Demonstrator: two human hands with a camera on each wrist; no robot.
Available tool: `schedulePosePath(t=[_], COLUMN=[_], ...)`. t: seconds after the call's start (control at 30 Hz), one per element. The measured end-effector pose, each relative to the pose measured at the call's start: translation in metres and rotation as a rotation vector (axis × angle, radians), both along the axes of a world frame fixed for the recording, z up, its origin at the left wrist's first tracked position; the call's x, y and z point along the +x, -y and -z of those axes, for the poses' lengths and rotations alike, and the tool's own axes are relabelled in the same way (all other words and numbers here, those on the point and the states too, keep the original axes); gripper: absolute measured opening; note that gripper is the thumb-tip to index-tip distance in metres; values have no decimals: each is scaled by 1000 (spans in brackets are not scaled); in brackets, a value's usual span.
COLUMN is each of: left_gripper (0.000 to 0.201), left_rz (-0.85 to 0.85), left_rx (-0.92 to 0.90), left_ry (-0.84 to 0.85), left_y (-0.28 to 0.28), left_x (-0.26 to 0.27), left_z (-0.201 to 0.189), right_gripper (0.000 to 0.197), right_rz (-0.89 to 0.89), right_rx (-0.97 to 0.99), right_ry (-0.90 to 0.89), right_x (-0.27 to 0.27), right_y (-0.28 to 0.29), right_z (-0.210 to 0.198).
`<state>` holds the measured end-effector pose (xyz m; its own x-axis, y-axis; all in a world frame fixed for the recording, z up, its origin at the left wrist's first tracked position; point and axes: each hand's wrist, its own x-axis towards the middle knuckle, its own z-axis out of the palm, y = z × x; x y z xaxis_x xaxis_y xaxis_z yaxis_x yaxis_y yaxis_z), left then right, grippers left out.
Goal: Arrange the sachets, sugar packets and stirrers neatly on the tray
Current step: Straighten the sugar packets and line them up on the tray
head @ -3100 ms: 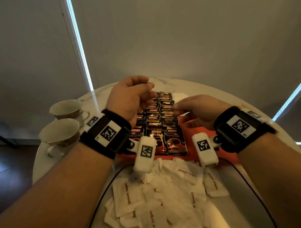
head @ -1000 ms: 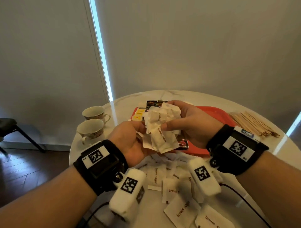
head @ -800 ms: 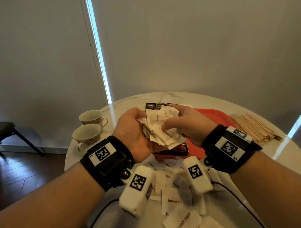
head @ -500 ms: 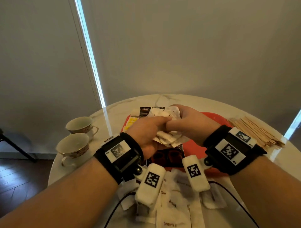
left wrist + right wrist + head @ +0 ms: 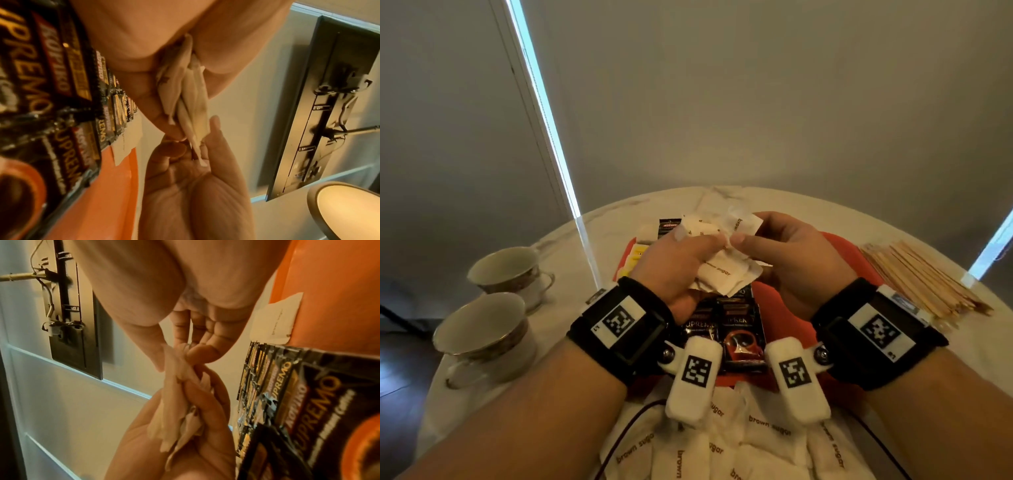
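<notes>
Nearest us, loose brown sugar packets [image 5: 767,442] lie scattered on the white table [image 5: 592,240], some overlapping. Beyond them sits the orange tray [image 5: 784,318], with dark coffee sachets [image 5: 726,329] laid in overlapping rows along its left part (one white packet [image 5: 277,319] lies flat on the tray past the rows).

Above the tray we note both hands meeting on a crumpled bunch of sugar packets [image 5: 719,267]. The left hand [image 5: 674,270] has fingers and thumb curled round the bunch; the right hand [image 5: 794,263] pinches its upper end between thumb and fingertips.

Farther right, wooden stirrers [image 5: 921,277] lie in a loose pile on the table, off the tray. At far left stand two teacups [image 5: 496,308].
</notes>
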<state>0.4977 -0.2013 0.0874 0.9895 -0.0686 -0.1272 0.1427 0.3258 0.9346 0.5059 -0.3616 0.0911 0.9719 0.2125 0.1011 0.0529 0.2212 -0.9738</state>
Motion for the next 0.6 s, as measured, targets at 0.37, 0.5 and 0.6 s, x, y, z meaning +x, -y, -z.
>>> schedulePosePath(t=[0.37, 0.5, 0.6], left_gripper=[25, 14, 8], left_rz=[-63, -88, -95], left_rx=[-96, -198, -233], left_ry=[2, -92, -133], left_y=[-3, -5, -5], left_x=[-11, -8, -8], left_z=[-1, -6, -9], right_gripper=[14, 12, 15], right_rz=[129, 147, 164], right_rx=[117, 243, 308], right_ry=[46, 66, 65], right_x=[-6, -8, -9], right_y=[-2, -5, -4], right_z=[7, 3, 0])
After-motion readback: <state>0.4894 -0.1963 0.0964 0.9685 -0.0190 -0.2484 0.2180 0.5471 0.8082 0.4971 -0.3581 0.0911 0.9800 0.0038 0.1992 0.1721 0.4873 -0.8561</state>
